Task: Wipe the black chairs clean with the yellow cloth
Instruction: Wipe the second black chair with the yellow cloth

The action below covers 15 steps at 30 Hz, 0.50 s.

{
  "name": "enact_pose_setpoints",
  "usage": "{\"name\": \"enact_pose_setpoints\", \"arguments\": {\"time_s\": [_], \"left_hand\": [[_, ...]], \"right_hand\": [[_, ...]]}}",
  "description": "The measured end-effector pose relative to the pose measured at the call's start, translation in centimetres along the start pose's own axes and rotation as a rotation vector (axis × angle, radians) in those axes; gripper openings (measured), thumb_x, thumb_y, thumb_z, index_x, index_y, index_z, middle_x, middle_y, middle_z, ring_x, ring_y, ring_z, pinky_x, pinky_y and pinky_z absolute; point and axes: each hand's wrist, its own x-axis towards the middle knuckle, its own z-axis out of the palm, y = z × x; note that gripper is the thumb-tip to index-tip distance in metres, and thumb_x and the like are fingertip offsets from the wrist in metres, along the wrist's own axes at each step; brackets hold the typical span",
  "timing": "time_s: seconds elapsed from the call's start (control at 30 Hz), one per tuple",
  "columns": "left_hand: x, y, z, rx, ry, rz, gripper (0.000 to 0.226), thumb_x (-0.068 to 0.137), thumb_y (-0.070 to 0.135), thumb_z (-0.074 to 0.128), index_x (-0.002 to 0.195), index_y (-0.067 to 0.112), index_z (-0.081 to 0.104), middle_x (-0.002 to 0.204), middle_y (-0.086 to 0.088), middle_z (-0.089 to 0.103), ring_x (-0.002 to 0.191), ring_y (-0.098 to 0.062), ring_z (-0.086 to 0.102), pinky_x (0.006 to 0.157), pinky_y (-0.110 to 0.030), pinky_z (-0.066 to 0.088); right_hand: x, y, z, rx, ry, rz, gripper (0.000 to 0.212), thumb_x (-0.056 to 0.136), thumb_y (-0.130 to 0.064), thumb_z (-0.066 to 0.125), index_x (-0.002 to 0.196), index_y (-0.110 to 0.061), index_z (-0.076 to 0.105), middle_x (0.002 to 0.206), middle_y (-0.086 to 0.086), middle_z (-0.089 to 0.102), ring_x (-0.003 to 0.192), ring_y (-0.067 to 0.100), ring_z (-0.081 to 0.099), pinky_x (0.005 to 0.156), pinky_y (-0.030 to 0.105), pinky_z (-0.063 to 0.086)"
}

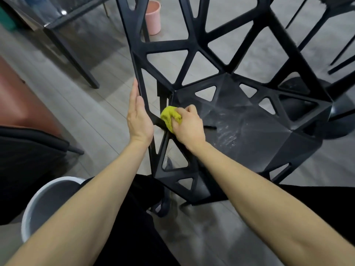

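A black plastic chair [249, 131] with triangular cut-outs fills the middle of the head view, its seat streaked with wet marks. My left hand [138, 117] grips the chair's left edge bar, fingers hidden behind it. My right hand [189, 124] holds a bunched yellow cloth [170, 117] and presses it against a strut at the seat's left side, close beside the left hand.
A grey bucket [48, 200] stands at the lower left by my legs. A pink bin [152, 18] sits on the floor behind the chair. A dark table [63, 29] is at the upper left, another black chair [336, 25] at the upper right.
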Motion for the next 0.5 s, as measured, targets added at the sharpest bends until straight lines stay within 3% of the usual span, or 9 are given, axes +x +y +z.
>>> {"name": "enact_pose_setpoints", "arguments": {"time_s": [0.1, 0.2, 0.27, 0.37, 0.43, 0.5], "left_hand": [[0.3, -0.2, 0.1, -0.028, 0.002, -0.001, 0.053, 0.115, 0.02, 0.03, 0.166, 0.029, 0.042, 0.168, 0.017, 0.043, 0.156, 0.003, 0.034, 0.131, -0.022, 0.022], [0.6, -0.4, 0.1, -0.025, 0.005, 0.003, 0.054, 0.113, 0.018, 0.032, 0.165, 0.03, 0.044, 0.167, 0.018, 0.045, 0.153, 0.005, 0.037, 0.128, -0.017, 0.025], [0.5, -0.5, 0.2, -0.025, 0.0, 0.007, 0.054, 0.114, 0.017, 0.032, 0.165, 0.03, 0.043, 0.167, 0.018, 0.044, 0.152, 0.008, 0.036, 0.124, -0.011, 0.024], [0.4, -0.4, 0.3, -0.03, -0.01, 0.029, 0.053, 0.115, 0.016, 0.031, 0.166, 0.026, 0.041, 0.168, 0.016, 0.042, 0.15, 0.012, 0.034, 0.121, -0.007, 0.022], [0.6, -0.3, 0.3, -0.004, -0.022, 0.031, 0.053, 0.116, 0.015, 0.03, 0.166, 0.026, 0.04, 0.169, 0.015, 0.041, 0.15, 0.011, 0.033, 0.119, -0.004, 0.021], [0.7, -0.5, 0.2, -0.01, -0.016, 0.042, 0.053, 0.116, 0.014, 0.03, 0.166, 0.025, 0.04, 0.169, 0.014, 0.041, 0.149, 0.012, 0.034, 0.116, -0.002, 0.022]], "right_hand": [[-0.2, 0.5, -0.9, 0.058, -0.066, -0.043, 0.022, 0.1, -0.036, 0.063, 0.113, -0.027, 0.078, 0.098, -0.001, 0.054, 0.094, 0.024, 0.062, 0.083, 0.032, 0.046], [-0.8, -1.3, -0.7, 0.165, -0.04, -0.145, 0.03, 0.097, -0.032, 0.07, 0.126, -0.031, 0.077, 0.109, -0.003, 0.06, 0.102, 0.01, 0.061, 0.088, 0.02, 0.045], [-1.7, -0.3, 0.1, 0.109, -0.041, -0.193, 0.033, 0.097, -0.03, 0.069, 0.13, -0.029, 0.075, 0.115, -0.001, 0.056, 0.106, 0.016, 0.062, 0.092, 0.023, 0.047], [0.5, 2.7, -1.8, -0.088, -0.106, 0.006, 0.028, 0.098, -0.029, 0.066, 0.123, -0.029, 0.077, 0.11, 0.005, 0.053, 0.103, 0.032, 0.065, 0.089, 0.034, 0.051], [1.3, 1.0, -2.2, 0.042, -0.066, 0.031, 0.026, 0.098, -0.029, 0.067, 0.122, -0.029, 0.077, 0.101, -0.001, 0.057, 0.102, 0.026, 0.066, 0.087, 0.03, 0.049], [-1.0, -1.7, -1.0, 0.173, -0.047, -0.077, 0.032, 0.098, -0.034, 0.072, 0.13, -0.03, 0.074, 0.107, -0.006, 0.062, 0.109, 0.016, 0.065, 0.096, 0.025, 0.049]]}}
